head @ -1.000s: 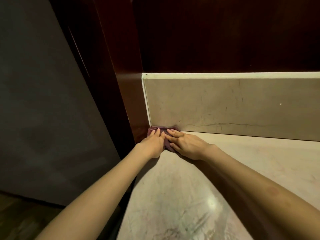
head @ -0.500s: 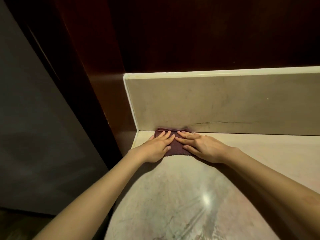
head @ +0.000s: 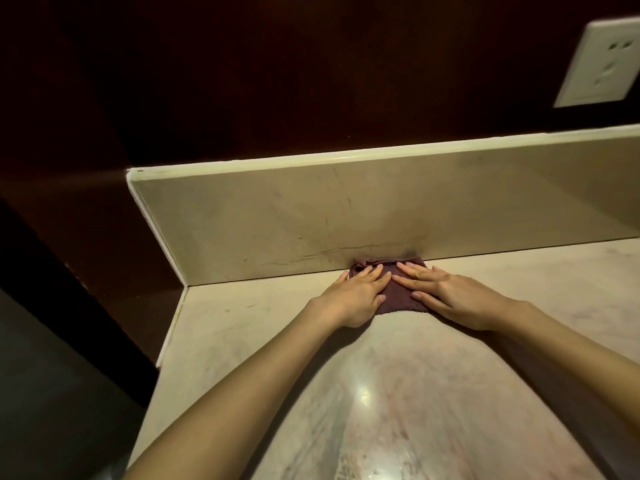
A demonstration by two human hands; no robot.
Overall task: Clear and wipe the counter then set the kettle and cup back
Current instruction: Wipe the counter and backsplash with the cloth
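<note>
The wiping step is in hand. Both hands lie flat, fingers straight, on a folded maroon cloth (head: 394, 292) that sits at the far edge of the tabletop (head: 519, 282), its far side bunched against the foot of the pale backsplash (head: 311, 216). The left hand (head: 353, 296) presses the cloth's left part and the right hand (head: 460, 296) its right part, fingertips nearly meeting over the middle; neither grips or pinches the fabric, they only bear down on it. The cloth lies some way right of the tabletop's left end, where the backsplash stops at a dark wooden panel (head: 86, 202). A white wall socket (head: 599, 60) shows at the far right, above the backsplash. Neither kettle nor cup is in view, so the clearing seems done and the setting back is not yet begun. The seam along the backsplash to the right looks unwiped, as does the near stretch, where a bright glare sits. The next move, as I judge it, calls for even downward pressure from both palms while sliding the cloth along the seam, keeping it flat so it does not ruck up against the wall.
</note>
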